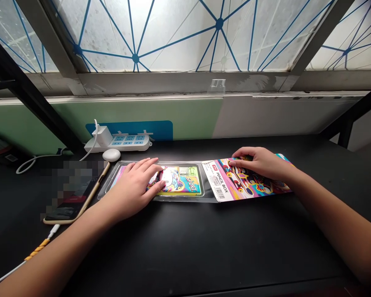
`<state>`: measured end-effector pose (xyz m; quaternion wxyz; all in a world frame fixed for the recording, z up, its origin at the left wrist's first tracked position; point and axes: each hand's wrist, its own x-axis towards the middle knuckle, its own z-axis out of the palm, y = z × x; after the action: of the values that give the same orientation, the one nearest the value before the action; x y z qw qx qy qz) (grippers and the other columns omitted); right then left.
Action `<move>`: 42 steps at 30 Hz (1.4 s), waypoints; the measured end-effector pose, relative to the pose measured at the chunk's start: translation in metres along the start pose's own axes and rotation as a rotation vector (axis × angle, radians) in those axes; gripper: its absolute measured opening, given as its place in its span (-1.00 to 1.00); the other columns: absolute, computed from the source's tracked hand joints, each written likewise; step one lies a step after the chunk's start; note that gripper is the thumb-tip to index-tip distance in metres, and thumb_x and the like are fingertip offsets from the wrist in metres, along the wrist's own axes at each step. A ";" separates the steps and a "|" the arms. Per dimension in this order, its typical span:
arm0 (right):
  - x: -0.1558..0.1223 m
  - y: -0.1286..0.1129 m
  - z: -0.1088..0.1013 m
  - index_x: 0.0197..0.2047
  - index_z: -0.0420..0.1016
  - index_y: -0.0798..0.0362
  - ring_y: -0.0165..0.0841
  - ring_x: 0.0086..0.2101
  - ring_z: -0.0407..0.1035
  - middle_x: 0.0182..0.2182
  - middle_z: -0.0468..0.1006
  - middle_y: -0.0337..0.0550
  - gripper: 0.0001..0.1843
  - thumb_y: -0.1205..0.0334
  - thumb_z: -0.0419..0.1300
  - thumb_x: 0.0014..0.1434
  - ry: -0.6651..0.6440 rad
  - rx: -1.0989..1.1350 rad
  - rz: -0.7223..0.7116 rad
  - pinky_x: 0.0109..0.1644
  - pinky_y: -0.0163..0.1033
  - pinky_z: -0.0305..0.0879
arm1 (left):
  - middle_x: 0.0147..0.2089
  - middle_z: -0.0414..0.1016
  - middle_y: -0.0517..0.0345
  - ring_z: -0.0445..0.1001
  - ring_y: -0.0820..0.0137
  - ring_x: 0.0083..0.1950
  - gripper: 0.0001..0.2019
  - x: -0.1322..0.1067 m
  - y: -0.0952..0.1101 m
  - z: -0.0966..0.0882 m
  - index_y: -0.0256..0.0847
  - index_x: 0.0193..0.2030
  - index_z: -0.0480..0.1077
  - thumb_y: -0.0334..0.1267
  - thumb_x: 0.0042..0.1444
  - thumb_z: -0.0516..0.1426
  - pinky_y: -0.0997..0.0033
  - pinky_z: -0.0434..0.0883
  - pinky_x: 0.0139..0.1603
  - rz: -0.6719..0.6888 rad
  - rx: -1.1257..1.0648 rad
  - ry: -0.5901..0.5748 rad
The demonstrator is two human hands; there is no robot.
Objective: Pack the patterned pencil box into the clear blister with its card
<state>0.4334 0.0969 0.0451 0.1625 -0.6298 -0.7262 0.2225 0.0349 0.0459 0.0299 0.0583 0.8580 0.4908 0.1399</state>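
A colourful pencil box [181, 181] lies in a clear plastic tray [207, 190] on the black desk. Over its left part rests my left hand [139, 185], palm down with fingers spread, hiding that side of the box. To the right, a printed card [221, 181] marked "PENCIL BOX" lies flat beside the tray, its left edge meeting the tray's right end. My right hand [259, 163] lies on the card's upper part, fingers stretched out to the left and thumb a little apart. The card's surface under that palm is hidden.
A phone [77, 198] with a cable [38, 249] lies left of the tray. Behind it are a small white rounded case [111, 155] and a power strip [130, 142] with a plugged-in charger [102, 136]. Black frame bars [34, 88] slant up at both sides.
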 end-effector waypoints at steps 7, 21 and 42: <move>-0.012 -0.025 0.021 -0.24 0.59 -0.09 -0.27 -0.36 0.45 -0.38 0.64 -0.24 -0.50 -0.37 0.21 0.16 -0.041 0.114 0.052 -0.37 -0.22 0.25 | 0.48 0.24 -0.10 0.10 0.00 0.52 -0.58 -0.003 0.015 0.002 -0.10 0.21 0.39 0.02 0.43 -0.07 -0.27 0.10 0.41 -0.043 -0.102 -0.018; -0.021 -0.053 0.049 -0.25 0.54 -0.06 -0.27 -0.37 0.42 -0.36 0.63 -0.21 -0.51 -0.32 0.11 0.25 -0.063 0.106 0.036 -0.37 -0.21 0.24 | 0.38 0.37 0.11 0.36 0.11 0.36 -0.75 -0.015 0.046 -0.015 -0.03 -0.01 0.50 -0.01 0.40 0.08 0.13 0.36 0.29 -0.119 -0.865 0.145; -0.005 -0.036 0.027 0.13 0.55 -0.12 -0.01 0.06 0.48 0.11 0.60 -0.07 -0.39 -0.30 0.25 0.14 -0.173 -0.007 -0.171 0.10 0.00 0.42 | 0.37 0.38 -0.02 0.24 0.17 0.46 -0.46 -0.002 0.026 0.007 -0.05 0.12 0.31 0.16 0.44 -0.33 -0.05 0.10 0.45 -0.208 -1.160 0.597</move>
<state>0.3897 0.0844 0.0411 0.1155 -0.5448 -0.7893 0.2586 0.0572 0.0313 0.0293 0.3858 0.5600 0.4110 0.6072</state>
